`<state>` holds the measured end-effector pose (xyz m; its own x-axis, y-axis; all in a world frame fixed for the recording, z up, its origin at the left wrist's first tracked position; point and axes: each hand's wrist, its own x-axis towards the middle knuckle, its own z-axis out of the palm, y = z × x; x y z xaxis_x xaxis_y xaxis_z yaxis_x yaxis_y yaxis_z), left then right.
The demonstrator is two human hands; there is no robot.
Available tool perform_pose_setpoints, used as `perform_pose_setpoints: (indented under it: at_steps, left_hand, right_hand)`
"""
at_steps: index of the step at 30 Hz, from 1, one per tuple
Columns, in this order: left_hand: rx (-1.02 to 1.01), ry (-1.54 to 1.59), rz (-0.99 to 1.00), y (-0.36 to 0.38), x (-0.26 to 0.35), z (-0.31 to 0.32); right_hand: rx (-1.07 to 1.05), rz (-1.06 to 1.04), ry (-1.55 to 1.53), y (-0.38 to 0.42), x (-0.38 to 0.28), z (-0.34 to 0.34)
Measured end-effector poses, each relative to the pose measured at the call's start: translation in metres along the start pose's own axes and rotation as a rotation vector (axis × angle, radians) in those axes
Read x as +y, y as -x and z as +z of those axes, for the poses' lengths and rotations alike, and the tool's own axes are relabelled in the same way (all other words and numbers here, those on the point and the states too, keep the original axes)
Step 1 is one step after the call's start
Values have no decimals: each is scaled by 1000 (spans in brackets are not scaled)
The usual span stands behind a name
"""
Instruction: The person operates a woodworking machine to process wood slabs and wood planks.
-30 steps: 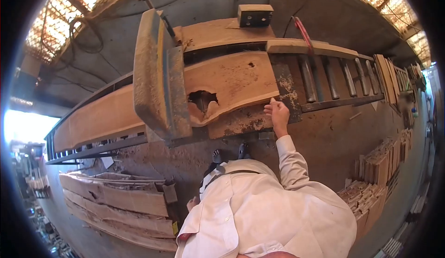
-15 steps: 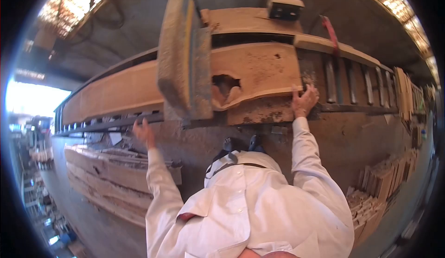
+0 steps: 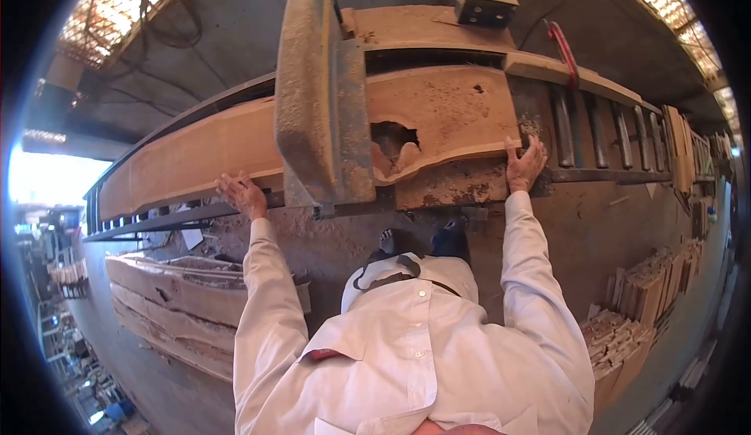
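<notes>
A long wooden slab [image 3: 195, 149] lies along the machine bed, passing beneath a dusty upright guard [image 3: 317, 91]. Its near edge is wavy, and a ragged hole [image 3: 397, 134] breaks the surface right of the guard. My left hand [image 3: 244, 195], fingers spread, is at the slab's near edge, left of the guard. At the slab's right-hand corner is my right hand [image 3: 526, 167], its thumb by the corner and its other fingers apart, beyond the end. Neither hand is wrapped round the wood.
Metal rollers [image 3: 561, 130] run to the right, with a red handle [image 3: 562, 52] behind them. A block-shaped box [image 3: 485, 8] sits on the far board. Thick slabs [image 3: 168, 302] are stacked on the floor at left, and cut wood pieces [image 3: 626, 341] at right.
My left hand has risen from below the bed to the slab's near edge. The right hand stays at the slab's corner. The whole view has shifted slightly.
</notes>
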<state>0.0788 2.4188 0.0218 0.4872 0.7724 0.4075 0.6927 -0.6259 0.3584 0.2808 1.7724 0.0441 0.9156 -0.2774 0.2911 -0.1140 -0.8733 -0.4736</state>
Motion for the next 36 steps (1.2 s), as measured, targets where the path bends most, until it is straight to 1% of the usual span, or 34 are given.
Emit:
perform_pose_setpoints:
  at_steps: [2, 10, 17, 20, 28, 36]
  left_hand:
    - [32, 11, 13, 3, 7, -1]
    - [45, -18, -21, 5, 17, -5]
    - [46, -11, -1, 5, 15, -7]
    - [39, -80, -28, 4, 11, -1]
    - [62, -55, -10, 4, 10, 1]
    - [101, -76, -17, 5, 7, 2]
  right_hand:
    - [7, -2, 4, -1, 1, 0]
    - [-22, 23, -25, 0, 2, -1]
    - [-38, 21, -5, -1, 0, -4]
    - [-40, 17, 14, 0, -3, -6]
    - [-41, 21, 17, 0, -5, -9]
    - [45, -26, 52, -2, 1, 1]
